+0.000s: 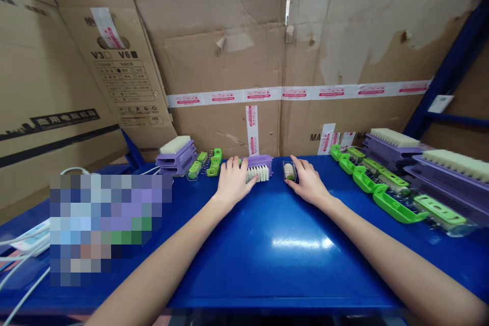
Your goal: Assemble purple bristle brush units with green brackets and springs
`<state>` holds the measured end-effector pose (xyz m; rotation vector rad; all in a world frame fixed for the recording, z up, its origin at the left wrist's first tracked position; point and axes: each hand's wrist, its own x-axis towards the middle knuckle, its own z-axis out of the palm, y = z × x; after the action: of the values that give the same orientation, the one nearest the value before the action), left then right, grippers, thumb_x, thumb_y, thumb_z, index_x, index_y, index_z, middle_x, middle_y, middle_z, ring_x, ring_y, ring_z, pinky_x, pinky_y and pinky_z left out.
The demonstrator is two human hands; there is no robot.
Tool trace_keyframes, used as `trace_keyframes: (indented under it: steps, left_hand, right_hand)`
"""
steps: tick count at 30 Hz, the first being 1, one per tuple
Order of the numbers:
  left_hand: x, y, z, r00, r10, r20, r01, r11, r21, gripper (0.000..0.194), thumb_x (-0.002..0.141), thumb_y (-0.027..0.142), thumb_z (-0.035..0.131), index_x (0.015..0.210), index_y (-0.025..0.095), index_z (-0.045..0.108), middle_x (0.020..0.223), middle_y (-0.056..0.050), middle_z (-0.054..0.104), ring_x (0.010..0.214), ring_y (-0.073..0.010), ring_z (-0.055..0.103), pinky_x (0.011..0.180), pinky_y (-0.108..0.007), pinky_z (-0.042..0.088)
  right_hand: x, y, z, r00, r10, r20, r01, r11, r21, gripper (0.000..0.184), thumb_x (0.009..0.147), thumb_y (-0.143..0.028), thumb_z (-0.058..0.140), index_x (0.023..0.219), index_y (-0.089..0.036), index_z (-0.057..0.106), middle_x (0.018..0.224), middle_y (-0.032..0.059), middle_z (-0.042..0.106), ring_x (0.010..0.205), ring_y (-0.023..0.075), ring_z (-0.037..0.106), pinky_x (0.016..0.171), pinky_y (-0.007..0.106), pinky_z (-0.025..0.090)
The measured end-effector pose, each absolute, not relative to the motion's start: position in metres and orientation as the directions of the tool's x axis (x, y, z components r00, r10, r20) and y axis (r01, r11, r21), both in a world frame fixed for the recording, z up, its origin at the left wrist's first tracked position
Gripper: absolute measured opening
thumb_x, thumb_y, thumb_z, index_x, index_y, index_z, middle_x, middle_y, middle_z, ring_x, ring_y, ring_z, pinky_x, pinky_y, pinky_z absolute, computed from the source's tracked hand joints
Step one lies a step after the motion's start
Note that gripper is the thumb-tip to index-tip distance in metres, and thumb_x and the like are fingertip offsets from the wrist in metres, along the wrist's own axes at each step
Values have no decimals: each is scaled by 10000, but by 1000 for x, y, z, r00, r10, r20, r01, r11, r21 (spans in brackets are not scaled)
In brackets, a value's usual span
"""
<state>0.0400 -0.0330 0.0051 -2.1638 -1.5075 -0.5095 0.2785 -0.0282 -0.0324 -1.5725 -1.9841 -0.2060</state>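
Observation:
My left hand [234, 181] rests on the blue table [275, 260] with its fingers against a purple brush [260, 166] lying on its side, white bristles facing me. My right hand [308, 182] lies flat beside it, fingertips touching a small clear packet [289, 171] with a green and white part inside. Both hands sit at the far edge of the table, near the cardboard wall.
A stack of purple brushes [176, 155] and green parts in clear packets [208, 163] lie far left. More purple brushes [393, 146] and a row of green handles [385, 186] line the right side. Cardboard boxes [229, 56] wall the back. White cables [23, 260] lie at the left.

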Motion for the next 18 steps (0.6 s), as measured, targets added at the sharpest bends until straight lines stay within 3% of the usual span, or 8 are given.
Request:
trace_keyframes:
  steps: [6,10,14,18]
  left_hand:
    - [31,-24,7,376,739,559,902,-430,-38,597,808,535,563,1226,118,474,1132,-168,524,1072,-324,457,878,-457,430]
    - [24,-17,6,427,694,580,867,-496,-44,644,744,443,685,1253,139,434,1090,-131,495,1013,-293,450,853,-430,447]
    - [22,-15,4,547,603,580,777,-624,-84,691,716,315,732,1300,203,380,1132,-112,469,1037,-287,437,870,-431,442]
    - [22,-17,5,623,528,577,685,-725,-77,743,690,376,752,1308,219,372,1162,-106,475,1039,-284,448,904,-439,421]
  right_hand:
    - [280,-29,-29,-61,848,526,944,220,-245,636,814,-336,518,1392,-151,327,1229,189,508,1128,359,479,858,510,450]
    - [277,-33,-24,-126,791,598,907,336,-253,614,843,-415,493,1385,-167,345,1237,176,517,1138,337,483,907,512,424]
    - [270,-39,-18,-239,696,678,859,477,-187,621,864,-446,468,1414,-208,302,1286,155,508,1171,316,472,957,507,389]
    - [266,-42,-18,-290,678,675,849,508,-147,653,858,-456,480,1424,-194,285,1314,154,504,1189,309,466,980,502,376]
